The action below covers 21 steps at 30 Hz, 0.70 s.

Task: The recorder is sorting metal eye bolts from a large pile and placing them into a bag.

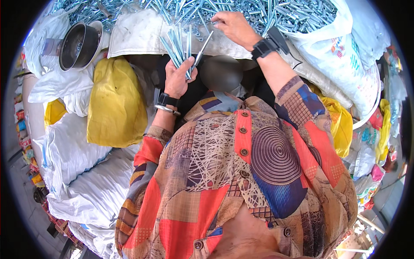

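My left hand [179,77] is closed around a bundle of long, thin silvery metal rods [177,45], their ends fanned out away from me. One thicker rod [203,49] leans off to the right of that bundle, near the thumb. Over the near edge of a large pile of loose metal rods and short metal pieces [302,15], my right hand [236,28] has its fingertips drawn together. Whatever sits between those fingertips is too small to name. The pile rests on a pale cloth-covered surface [136,36].
A dark round pan [79,46] stands at the far left. Yellow bags [117,103] and white sacks [92,181] lie to my left. On the right, a white plastic bag [345,56] hangs beside the pile. A rounded grey shape [222,73] is below the cloth edge.
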Tool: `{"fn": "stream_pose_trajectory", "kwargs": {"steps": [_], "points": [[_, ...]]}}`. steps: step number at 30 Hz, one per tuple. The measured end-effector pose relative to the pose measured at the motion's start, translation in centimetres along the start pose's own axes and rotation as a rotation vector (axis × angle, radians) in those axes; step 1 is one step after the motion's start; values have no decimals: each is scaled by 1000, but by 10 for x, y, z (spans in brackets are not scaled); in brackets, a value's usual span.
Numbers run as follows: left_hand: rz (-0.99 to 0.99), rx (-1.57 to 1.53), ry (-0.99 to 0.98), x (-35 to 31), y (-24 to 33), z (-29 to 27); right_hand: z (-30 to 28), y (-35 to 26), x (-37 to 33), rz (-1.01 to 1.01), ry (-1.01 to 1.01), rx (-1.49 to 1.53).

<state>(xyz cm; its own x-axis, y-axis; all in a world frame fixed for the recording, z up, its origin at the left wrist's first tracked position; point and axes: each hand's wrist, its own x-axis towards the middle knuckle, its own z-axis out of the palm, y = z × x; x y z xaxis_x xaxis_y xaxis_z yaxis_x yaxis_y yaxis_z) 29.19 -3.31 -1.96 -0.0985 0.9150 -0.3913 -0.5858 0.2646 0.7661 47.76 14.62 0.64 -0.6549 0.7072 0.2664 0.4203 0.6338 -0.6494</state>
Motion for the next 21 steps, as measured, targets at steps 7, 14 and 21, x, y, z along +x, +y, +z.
{"fn": "stream_pose_trajectory", "kwargs": {"steps": [7,14,21], "points": [[56,-35,-40,-5,3,-5,12,-22,14,170,-115,-412],[85,-80,-26,-10,8,-6,-2,-28,-3,95,-13,-76],[96,-154,-46,-12,11,-9,25,-63,-16,68,-270,227]]}}
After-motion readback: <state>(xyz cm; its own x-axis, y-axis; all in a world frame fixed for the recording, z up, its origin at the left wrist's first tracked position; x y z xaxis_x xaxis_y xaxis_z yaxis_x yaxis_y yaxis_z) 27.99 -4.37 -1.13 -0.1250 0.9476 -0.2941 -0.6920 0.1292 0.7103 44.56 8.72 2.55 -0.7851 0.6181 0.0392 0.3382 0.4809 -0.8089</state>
